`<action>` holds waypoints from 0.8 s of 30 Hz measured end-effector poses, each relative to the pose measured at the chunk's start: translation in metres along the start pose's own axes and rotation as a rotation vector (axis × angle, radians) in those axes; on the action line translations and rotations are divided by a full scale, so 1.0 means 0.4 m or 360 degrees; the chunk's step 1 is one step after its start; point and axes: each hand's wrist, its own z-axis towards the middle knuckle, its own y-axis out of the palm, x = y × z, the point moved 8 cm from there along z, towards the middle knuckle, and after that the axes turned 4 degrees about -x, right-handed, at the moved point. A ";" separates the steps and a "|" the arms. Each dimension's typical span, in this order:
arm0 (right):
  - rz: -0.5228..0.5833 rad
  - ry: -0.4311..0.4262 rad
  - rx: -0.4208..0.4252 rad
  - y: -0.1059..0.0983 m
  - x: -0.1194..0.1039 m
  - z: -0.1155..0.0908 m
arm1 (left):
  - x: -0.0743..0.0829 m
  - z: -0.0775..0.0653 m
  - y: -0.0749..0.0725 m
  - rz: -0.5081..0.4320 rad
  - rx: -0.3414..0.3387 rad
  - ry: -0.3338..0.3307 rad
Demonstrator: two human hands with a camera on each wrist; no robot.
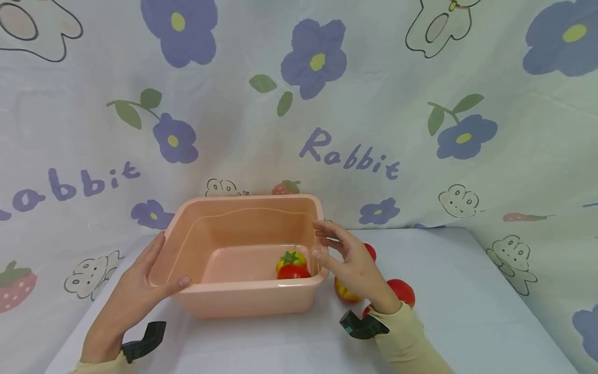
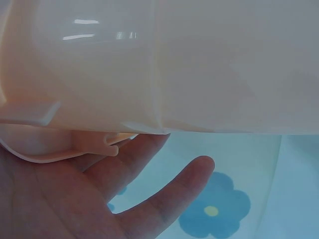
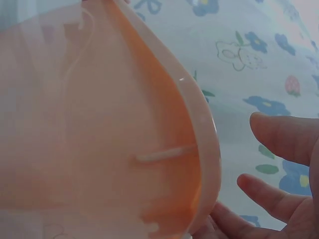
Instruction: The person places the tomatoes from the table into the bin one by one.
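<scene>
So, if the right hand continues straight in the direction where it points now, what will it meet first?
Probably the tub's right rim: in the head view, the right hand points across it. They look very close, perhaps already touching, but the depth is unclear.

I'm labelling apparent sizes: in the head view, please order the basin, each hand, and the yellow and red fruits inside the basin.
Largest to smallest:
1. Basin
2. Left hand
3. Right hand, somewhat smaller
4. Yellow fruit and red fruit: unranked; they look similar, and both are partly hidden.
</scene>
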 end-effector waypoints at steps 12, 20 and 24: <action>0.0049 0.0041 0.0080 -0.064 0.029 -0.005 | -0.004 0.002 0.004 -0.0004 -0.0016 -0.0013; 0.0113 0.0071 0.0158 -0.113 0.055 -0.005 | -0.003 0.005 0.000 0.0014 0.0017 0.0016; 0.0118 0.0115 0.0167 -0.126 0.072 -0.005 | 0.000 0.003 -0.002 0.0005 0.0024 0.0032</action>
